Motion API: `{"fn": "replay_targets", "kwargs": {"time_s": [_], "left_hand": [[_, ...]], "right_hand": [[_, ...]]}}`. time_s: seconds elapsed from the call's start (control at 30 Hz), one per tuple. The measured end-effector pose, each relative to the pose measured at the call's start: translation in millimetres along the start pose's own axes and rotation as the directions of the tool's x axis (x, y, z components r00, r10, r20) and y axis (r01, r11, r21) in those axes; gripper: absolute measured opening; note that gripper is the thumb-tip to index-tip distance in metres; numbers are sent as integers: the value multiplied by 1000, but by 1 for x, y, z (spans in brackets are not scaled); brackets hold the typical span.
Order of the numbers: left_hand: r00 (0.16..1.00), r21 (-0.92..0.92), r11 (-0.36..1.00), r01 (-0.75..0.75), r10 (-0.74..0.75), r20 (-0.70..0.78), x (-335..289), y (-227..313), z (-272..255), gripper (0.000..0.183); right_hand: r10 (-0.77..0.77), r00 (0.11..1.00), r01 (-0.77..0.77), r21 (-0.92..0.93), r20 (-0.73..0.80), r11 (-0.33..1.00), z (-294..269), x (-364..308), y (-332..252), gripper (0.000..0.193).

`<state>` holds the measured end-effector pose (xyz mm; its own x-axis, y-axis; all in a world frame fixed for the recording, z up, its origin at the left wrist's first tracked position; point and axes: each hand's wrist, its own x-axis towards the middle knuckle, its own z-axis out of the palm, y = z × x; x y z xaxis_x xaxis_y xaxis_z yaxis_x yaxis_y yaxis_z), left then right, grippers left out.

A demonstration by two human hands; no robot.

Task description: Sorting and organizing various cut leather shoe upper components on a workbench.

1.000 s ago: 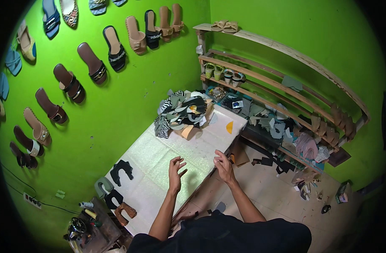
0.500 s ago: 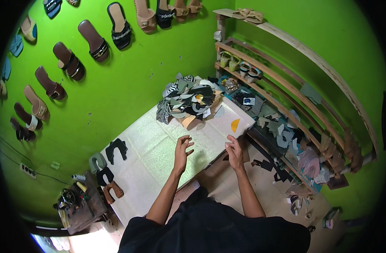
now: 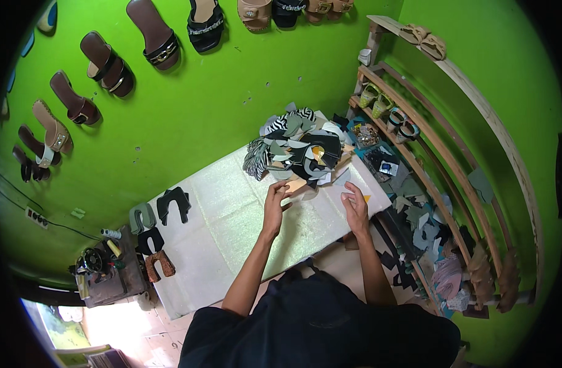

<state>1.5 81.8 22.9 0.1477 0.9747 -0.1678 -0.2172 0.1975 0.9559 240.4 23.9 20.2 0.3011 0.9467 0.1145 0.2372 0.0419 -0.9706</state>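
Both of my hands hover over the white table, on the near side of a heap of cut scraps in green, black, white and zebra stripes. My left hand has its fingers curved and apart, with nothing in them. Its fingertips come close to a tan piece at the heap's near edge; whether they touch, I cannot tell. My right hand is also open, its palm turned toward the left one. Beside it, a yellow piece is mostly hidden behind the fingers.
Curved cut pieces, among them a black stack and a brown one, lie at the table's left end. A sewing machine stands beyond it. On the right are wooden racks with shoes and scraps. Sandals hang on the green wall.
My view has swung, so the table and wall sit differently in it. Both hands have moved forward, nearer the heap. The yellow piece, plainly visible before, is now mostly covered by my right hand.
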Motion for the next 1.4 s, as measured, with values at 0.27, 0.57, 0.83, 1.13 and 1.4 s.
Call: {"fn": "replay_targets", "kwargs": {"time_s": [0.27,0.57,0.83,1.13,1.4], "left_hand": [[996,3,998,67,-66,-62,36,-6,19,39],[973,52,995,84,-71,-221,95,-15,64,39],[943,457,888,49,109,-315,156,-27,65,30],[924,936,353,-16,362,-121,191,-44,67,35],[935,865,502,-27,318,-156,185,-52,66,33]], "right_hand": [[29,999,-28,-21,33,999,-6,59,24,45],[-6,992,10,-28,124,1000,-34,146,54,44],[-19,977,44,-115,211,992,-35,223,92,41],[77,986,-32,-284,151,958,-13,252,107,38],[78,995,-53,-314,68,948,2,252,100,40]]}}
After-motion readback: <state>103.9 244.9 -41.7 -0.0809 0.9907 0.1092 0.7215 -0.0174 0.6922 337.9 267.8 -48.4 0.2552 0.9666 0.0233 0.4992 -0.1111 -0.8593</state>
